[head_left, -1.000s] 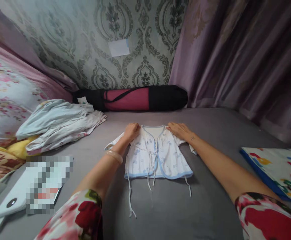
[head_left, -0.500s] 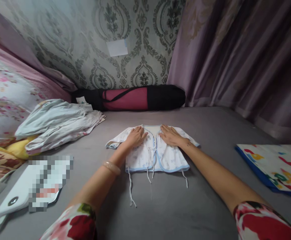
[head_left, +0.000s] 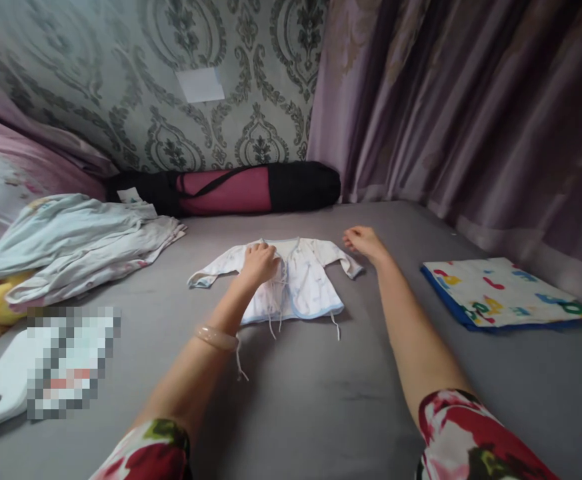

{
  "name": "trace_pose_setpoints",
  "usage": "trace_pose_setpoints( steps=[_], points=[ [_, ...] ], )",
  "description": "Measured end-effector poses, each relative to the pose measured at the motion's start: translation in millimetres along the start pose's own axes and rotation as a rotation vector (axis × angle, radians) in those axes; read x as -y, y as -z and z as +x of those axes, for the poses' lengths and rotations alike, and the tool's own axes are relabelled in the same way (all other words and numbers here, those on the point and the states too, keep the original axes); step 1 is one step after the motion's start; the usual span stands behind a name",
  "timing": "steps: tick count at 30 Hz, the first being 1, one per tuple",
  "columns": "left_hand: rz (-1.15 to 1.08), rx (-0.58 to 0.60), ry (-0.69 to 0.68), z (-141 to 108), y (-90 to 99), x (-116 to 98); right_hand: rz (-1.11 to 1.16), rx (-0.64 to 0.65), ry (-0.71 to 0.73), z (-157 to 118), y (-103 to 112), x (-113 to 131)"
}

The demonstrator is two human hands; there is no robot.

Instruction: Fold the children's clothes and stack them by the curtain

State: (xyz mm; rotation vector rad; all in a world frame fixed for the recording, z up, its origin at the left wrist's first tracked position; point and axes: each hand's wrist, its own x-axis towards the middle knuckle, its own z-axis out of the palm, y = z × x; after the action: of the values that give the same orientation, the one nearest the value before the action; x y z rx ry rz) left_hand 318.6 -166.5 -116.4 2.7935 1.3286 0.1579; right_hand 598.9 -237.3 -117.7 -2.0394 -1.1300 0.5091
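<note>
Off the shirt [head_left: 313, 287] since the earlier frame, our right hand [head_left: 363, 241] has moved outward, just beyond the sleeve nearest it, while our left hand [head_left: 261, 263] stays on the front. We have the left fingers bent over the fabric, partly closed; whether they pinch it, we cannot tell. Our right fingers are drawn together in a loose curl, with nothing seen in them. We see the shirt spread on the grey sheet [head_left: 301, 413], mostly between our hands, one sleeve reaching out past the left, its ties trailing toward us. Beyond both hands lies the bag [head_left: 225, 190]; well to the left of our left hand is the clothes pile [head_left: 85, 237], and to the right of our right hand, the folded cloth [head_left: 501, 290].
</note>
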Motion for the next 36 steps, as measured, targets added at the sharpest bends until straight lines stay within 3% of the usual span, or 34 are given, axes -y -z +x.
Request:
trace_pose_setpoints(
  steps=[4, 8, 12, 20, 24, 30, 32, 36],
  points=[
    [-0.146, 0.048, -0.049, -18.6, 5.9, -47.2, -0.147, 0.067, -0.158, -13.6, 23.3, -17.9],
    [-0.112, 0.082, -0.005, -37.4, -6.6, -73.7, -0.386, 0.154, -0.222, -17.8, 25.9, -25.3],
    [-0.053, 0.015, 0.064, -48.6, -20.5, -77.6, -0.602, 0.286, -0.212, -18.5, 23.5, -23.9],
    [-0.035, -0.094, 0.117, -50.9, -35.8, -77.7, -0.621, 0.395, -0.173, -18.2, 18.9, -20.6],
    [-0.034, -0.118, 0.091, -51.6, -39.9, -76.5, -0.5, 0.269, -0.173, -12.2, 21.1, -25.8],
    [-0.048, -0.116, 0.096, -52.4, -42.3, -75.2, -0.333, -0.234, -0.118, -1.8, 25.6, -41.3],
    [-0.049, -0.117, 0.096, -52.4, -42.1, -75.3, -0.311, -0.256, -0.134, -0.7, 22.9, -46.4],
    [-0.052, -0.12, 0.095, -52.8, -41.2, -75.8, -0.296, -0.132, -0.141, -1.5, 16.3, -53.4]
  ],
)
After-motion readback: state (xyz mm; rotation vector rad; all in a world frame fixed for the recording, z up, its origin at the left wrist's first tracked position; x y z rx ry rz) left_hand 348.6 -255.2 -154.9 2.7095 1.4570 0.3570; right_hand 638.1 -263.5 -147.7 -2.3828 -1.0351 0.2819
